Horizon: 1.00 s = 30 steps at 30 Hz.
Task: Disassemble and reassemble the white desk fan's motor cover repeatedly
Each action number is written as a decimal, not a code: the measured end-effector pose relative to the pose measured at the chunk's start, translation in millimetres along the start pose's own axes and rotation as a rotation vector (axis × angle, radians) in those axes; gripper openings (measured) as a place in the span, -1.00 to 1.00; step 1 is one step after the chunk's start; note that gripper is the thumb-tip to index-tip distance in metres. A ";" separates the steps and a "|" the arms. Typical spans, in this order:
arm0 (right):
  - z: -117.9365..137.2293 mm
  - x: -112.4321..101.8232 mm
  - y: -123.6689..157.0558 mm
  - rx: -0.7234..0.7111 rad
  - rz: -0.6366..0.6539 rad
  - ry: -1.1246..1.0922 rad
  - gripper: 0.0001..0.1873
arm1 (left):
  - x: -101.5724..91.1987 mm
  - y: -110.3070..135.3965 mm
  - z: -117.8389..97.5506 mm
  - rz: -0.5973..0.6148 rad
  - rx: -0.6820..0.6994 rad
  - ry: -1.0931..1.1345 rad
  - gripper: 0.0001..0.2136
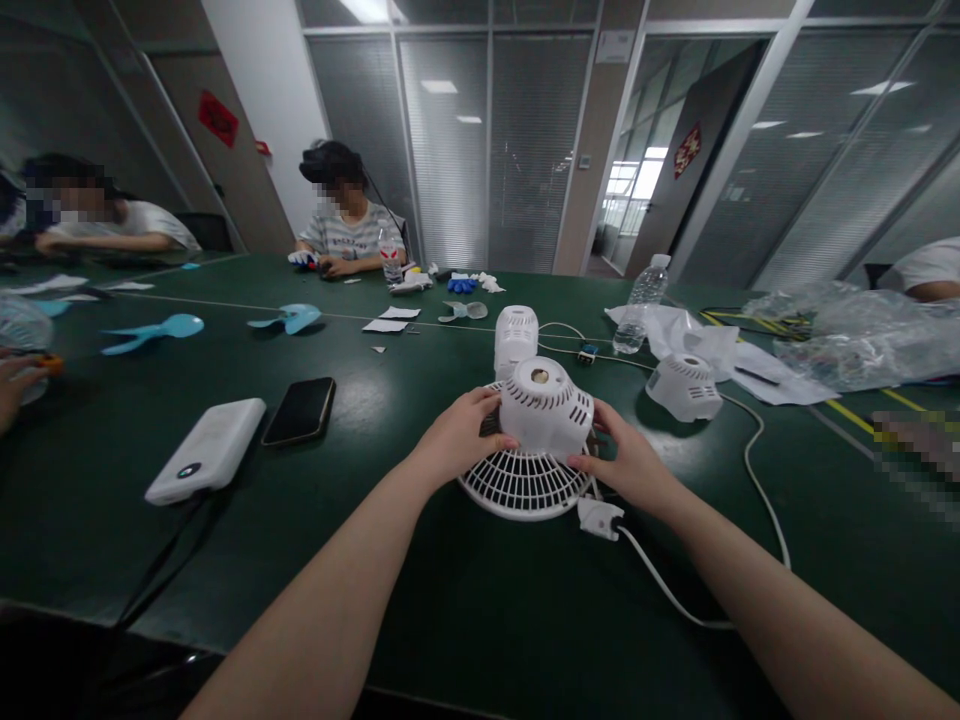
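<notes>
**Green desk [450,600], central region.** Left of the work lie a black phone [300,410] and a white power bank [206,450], with blue fan blades [154,330] farther off. To the right are a second white housing [684,385], a water bottle [643,300] and crumpled plastic bags [862,335]. A white cord with its switch block [598,518] trails beside the right wrist. The motor housing [544,405] rests, apparently seated, on a white grille [525,488]. It is clasped between the left hand [457,440] and right hand [630,465], one on each side.
</notes>
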State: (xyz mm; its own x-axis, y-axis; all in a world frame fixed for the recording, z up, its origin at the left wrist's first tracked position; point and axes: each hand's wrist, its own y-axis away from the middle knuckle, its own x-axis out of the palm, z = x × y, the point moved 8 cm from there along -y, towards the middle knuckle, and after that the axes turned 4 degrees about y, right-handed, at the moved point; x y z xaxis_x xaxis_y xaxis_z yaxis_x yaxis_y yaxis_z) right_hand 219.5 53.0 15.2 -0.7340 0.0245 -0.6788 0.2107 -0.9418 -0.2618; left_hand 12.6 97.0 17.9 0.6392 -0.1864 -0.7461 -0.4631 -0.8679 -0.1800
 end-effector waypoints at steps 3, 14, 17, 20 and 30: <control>0.5 -1.8 -0.6 0.014 -0.010 0.012 -0.20 | 0.3 -0.1 -0.7 0.000 0.013 -0.030 -0.45; -1.3 -1.1 0.7 0.017 -0.008 -0.006 -0.19 | 3.7 2.7 -5.5 0.009 0.029 -0.068 -0.25; -1.3 -1.5 0.5 -0.002 0.030 -0.040 -0.14 | 3.4 2.3 -5.2 -0.033 0.007 -0.055 -0.29; -1.7 -1.7 1.4 -0.026 0.117 -0.090 -0.16 | 3.5 1.8 -5.0 -0.046 -0.001 -0.022 -0.31; -3.3 -0.1 1.3 -0.004 0.109 -0.171 -0.18 | 2.7 1.8 -5.9 -0.048 0.000 -0.015 -0.35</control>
State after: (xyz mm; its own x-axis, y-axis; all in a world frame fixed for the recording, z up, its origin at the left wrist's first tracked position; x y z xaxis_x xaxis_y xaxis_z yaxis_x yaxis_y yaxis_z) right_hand 221.9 52.8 12.7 -0.8057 -0.1352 -0.5767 0.2974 -0.9343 -0.1964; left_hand 17.2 92.3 19.4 0.6517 -0.1373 -0.7459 -0.4317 -0.8757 -0.2161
